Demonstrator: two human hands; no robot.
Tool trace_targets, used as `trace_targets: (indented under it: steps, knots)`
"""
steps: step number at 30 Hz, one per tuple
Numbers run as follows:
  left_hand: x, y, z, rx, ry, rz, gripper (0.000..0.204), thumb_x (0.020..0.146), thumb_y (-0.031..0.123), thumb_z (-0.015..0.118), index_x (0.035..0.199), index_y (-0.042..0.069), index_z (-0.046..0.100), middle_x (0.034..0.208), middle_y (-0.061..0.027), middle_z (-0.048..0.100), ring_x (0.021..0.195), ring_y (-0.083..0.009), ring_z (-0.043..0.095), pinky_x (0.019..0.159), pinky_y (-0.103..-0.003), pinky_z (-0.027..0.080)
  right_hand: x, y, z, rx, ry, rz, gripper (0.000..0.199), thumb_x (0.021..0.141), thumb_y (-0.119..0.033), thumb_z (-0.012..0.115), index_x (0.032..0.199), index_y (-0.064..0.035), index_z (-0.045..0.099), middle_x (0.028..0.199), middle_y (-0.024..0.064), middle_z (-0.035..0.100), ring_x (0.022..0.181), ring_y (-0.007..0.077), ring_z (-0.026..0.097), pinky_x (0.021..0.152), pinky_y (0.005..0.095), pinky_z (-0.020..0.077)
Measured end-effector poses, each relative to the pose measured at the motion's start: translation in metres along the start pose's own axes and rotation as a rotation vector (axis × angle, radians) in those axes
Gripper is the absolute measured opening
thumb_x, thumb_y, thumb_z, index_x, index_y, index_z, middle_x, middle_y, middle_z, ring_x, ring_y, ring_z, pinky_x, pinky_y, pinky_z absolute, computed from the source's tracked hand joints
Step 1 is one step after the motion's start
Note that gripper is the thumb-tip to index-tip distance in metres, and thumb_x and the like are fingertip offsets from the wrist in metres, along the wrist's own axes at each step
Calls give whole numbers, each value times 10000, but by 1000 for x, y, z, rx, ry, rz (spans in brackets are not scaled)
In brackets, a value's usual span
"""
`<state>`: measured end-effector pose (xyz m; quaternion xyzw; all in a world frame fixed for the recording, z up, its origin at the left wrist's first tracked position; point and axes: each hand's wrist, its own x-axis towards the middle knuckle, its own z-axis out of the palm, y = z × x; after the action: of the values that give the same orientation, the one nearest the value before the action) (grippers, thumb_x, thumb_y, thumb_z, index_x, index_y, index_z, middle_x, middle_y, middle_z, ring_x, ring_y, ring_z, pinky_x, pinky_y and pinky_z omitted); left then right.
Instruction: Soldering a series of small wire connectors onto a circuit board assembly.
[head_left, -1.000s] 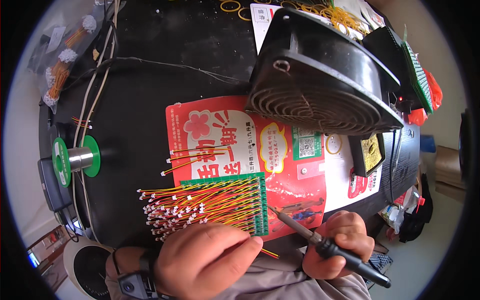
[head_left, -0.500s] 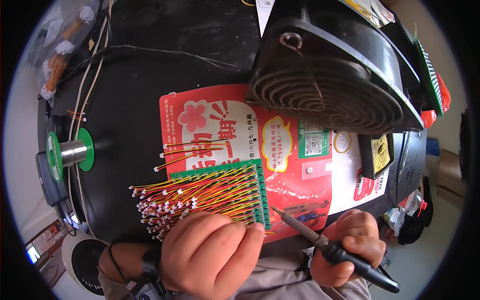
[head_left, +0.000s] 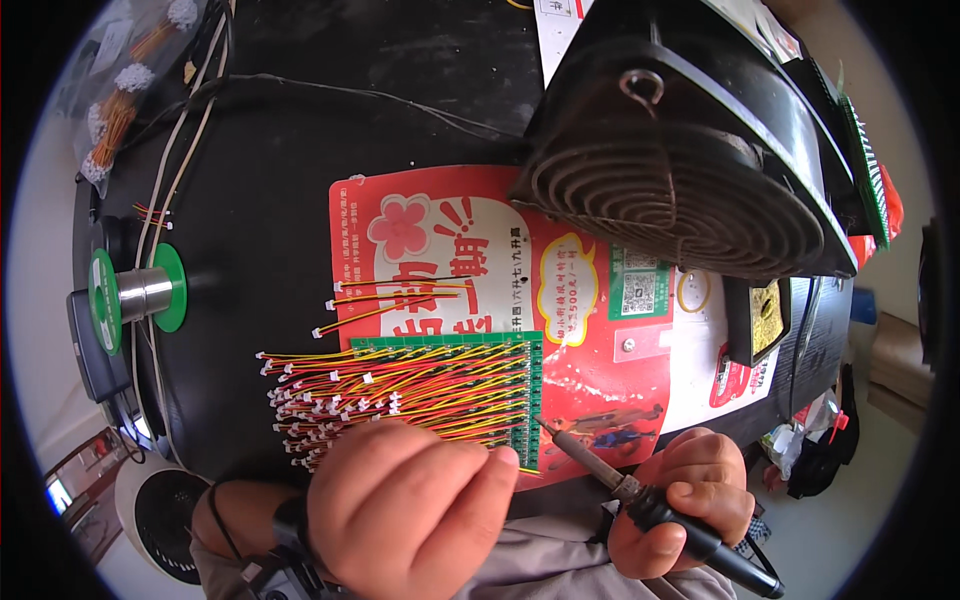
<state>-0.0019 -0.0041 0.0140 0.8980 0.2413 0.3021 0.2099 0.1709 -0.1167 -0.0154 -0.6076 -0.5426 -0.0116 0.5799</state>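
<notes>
Soldering iron [head_left: 640, 490] clamped in right hand [head_left: 685, 500], tip at green board's [head_left: 455, 395] 4 o'clock edge. Left hand [head_left: 405, 510] fingers together, pinning wires [head_left: 330, 390] at table's 6 o'clock. Judgement: brace wrist, touch one pad briefly.

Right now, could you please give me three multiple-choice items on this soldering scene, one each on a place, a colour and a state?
1. Where does the soldering iron tip sit?
A) at the green circuit board's right edge
B) on the solder spool
C) inside the fan

2. What colour are the solder spool's flanges?
A) blue
B) green
C) white

3. What is the right hand doing?
A) lying open
B) holding the iron
C) pinching a wire

Answers: 1 A, the tip meets the board edge; 2 B, both flanges show green; 3 B, fingers wrap the handle.
</notes>
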Motion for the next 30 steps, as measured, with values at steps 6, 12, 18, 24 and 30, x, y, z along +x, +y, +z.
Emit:
trace_targets:
  steps: [6, 12, 18, 24, 30]
  knots:
    - [-3, 4, 4, 0, -90, -55, 240, 652, -55, 707, 889, -25, 728, 773, -85, 615, 646, -220, 577, 532, -314, 469, -1, -1, 4, -4, 33, 1, 339, 909, -352, 602, 841, -43, 479, 614, 26, 427, 525, 155, 448, 481, 299, 295]
    - [-7, 0, 11, 4, -54, -45, 236, 658, -65, 696, 892, -63, 713, 767, -105, 618, 626, -234, 587, 530, -329, 491, 6, -1, -7, 25, -163, -1, 336, 900, -348, 609, 824, -47, 480, 596, 11, 405, 516, 152, 431, 484, 300, 292]
    - [-7, -2, 11, -21, -43, -56, 238, 650, -61, 699, 888, -64, 715, 767, -120, 629, 617, -232, 590, 534, -329, 498, 1, -1, 1, -13, -19, -16, 337, 899, -344, 611, 818, -45, 478, 597, 11, 405, 517, 148, 423, 484, 307, 297]
    - [-3, -1, 9, -29, -83, -70, 269, 622, -46, 701, 889, -63, 722, 770, -114, 626, 619, -233, 599, 539, -330, 503, 2, 0, 1, -17, -28, -35, 332, 896, -336, 609, 808, -46, 475, 593, 10, 392, 495, 146, 409, 473, 301, 299]
    - [-2, -1, 9, -17, -84, -60, 268, 611, -44, 693, 877, -62, 724, 769, -110, 621, 618, -235, 603, 546, -332, 507, 2, -1, 1, -49, -37, -32, 339, 895, -341, 613, 803, -45, 476, 588, 9, 387, 483, 144, 404, 462, 304, 299]
